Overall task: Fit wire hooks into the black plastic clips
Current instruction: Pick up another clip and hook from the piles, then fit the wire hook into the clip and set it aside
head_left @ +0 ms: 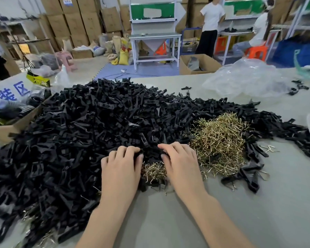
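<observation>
A huge heap of black plastic clips point(89, 129) covers the left and middle of the grey table point(258, 208). To its right lies a mound of brass-coloured wire hooks point(220, 138), and a smaller clump of hooks point(153, 170) sits between my hands. My left hand point(121, 169) lies palm down with its fingers curled round a black clip point(139, 155) at the heap's near edge. My right hand point(179, 161) does the same beside it, its fingertips pinching a black piece point(164, 155). Whether a hook is in either hand is hidden.
An open cardboard box point(9, 126) with dark parts stands at the left table edge. Crumpled clear plastic bags point(247, 79) lie at the back right. A few finished clips point(247, 176) sit right of the hooks. People and workbenches are far behind.
</observation>
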